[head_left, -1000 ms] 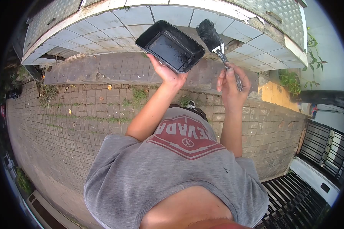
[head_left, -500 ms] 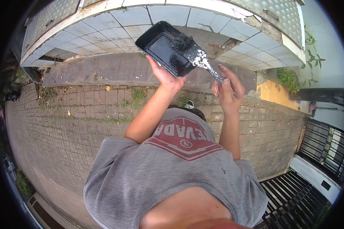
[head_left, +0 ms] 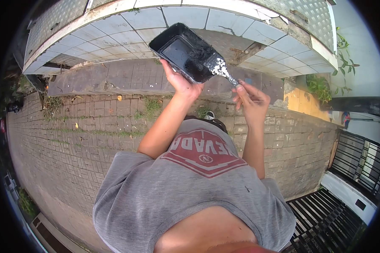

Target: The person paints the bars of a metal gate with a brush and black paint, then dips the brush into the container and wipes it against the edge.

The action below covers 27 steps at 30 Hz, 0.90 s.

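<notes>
My left hand (head_left: 183, 83) grips a black plastic tray (head_left: 163, 39) from below, thumb along its near side. Dark paint or a similar black liquid wets the tray's floor. Between the fingertips and thumb of my right hand (head_left: 253, 99) is the handle end of a paintbrush (head_left: 218, 67), its handle speckled with white and grey. The brush's blackened bristles lie inside the right part of the tray. Where exactly the bristles end is hard to make out against the black.
Ahead runs a low white-tiled wall (head_left: 145, 17) with cracked tiles and a rusty fitting (head_left: 239, 50). A raised paved ledge (head_left: 109, 78) lies at its foot. Brick paving (head_left: 93, 114) with weeds spreads around me. A black metal gate (head_left: 325, 219) is at right.
The brush has moved a little down and left, deeper into the tray, and my right hand has shifted with it. The left hand and tray are almost still.
</notes>
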Tool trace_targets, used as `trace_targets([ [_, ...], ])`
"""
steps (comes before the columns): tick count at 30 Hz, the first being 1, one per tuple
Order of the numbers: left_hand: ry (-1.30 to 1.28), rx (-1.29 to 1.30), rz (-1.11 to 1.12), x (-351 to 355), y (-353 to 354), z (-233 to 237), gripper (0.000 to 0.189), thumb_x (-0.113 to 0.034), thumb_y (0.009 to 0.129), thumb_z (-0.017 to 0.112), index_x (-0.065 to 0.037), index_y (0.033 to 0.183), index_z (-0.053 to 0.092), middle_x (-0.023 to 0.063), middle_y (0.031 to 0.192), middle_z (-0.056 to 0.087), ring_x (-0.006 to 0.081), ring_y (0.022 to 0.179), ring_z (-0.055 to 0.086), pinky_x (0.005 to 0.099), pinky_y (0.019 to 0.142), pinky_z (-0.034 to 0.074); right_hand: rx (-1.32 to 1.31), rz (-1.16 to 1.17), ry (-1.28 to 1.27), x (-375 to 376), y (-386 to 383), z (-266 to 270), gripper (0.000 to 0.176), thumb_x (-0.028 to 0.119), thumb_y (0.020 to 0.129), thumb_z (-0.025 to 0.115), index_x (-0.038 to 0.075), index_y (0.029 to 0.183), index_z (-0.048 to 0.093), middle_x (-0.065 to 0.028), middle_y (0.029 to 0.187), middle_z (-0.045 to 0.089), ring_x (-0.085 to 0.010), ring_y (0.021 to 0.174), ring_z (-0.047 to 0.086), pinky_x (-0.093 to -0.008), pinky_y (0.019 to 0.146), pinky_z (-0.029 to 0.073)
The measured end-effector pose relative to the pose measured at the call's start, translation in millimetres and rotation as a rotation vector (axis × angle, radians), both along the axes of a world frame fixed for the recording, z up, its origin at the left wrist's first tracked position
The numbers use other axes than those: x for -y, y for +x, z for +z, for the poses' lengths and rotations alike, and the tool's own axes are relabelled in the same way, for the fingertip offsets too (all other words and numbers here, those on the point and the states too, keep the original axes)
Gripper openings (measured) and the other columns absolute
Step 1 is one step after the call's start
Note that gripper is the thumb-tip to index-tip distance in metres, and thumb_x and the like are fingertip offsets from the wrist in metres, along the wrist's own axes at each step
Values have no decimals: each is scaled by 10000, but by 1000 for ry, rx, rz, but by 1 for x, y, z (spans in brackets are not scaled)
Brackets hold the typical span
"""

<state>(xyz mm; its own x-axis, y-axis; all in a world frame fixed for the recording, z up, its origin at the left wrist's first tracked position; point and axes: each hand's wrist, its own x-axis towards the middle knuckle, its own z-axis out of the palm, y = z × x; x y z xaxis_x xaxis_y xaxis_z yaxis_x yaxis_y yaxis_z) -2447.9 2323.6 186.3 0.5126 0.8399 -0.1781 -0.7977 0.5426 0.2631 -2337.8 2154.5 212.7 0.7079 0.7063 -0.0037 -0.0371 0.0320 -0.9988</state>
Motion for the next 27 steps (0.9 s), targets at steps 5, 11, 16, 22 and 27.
trace_targets([
  [5,-9,-32,30,0,1,15,819,-781,953,322,-157,1461,474,75,1405,563,314,1289,541,537,1096,433,174,107,-173,-1,0,5,253,203,1003,674,-26,1106,703,-22,723,628,-73,539,519,-226,453,384],
  [11,-102,-112,-47,-6,-1,27,811,-784,948,321,-159,1429,512,92,1419,557,342,1270,558,552,1071,450,302,188,-208,-13,11,0,356,349,1061,569,35,899,610,61,632,464,-23,508,373,-226,447,272],
  [16,-58,-238,14,-7,8,35,843,-806,938,281,-152,1415,519,111,1391,578,356,1254,568,588,1055,450,-188,227,-185,-17,11,25,386,382,1079,518,72,851,548,98,597,329,4,471,261,-210,410,196],
  [22,-58,-160,-123,-7,6,25,903,-836,920,212,-157,1449,486,148,1396,575,401,1275,547,713,1038,389,9,283,-237,-20,20,10,350,322,1063,567,39,858,589,63,652,459,-33,593,396,-228,536,310],
  [27,-55,-140,-147,-8,5,21,924,-845,910,199,-163,1475,465,163,1447,533,421,1316,510,747,1082,310,88,291,-203,-21,8,13,214,217,1026,634,11,1067,672,31,748,571,-39,725,478,-223,654,401],
])
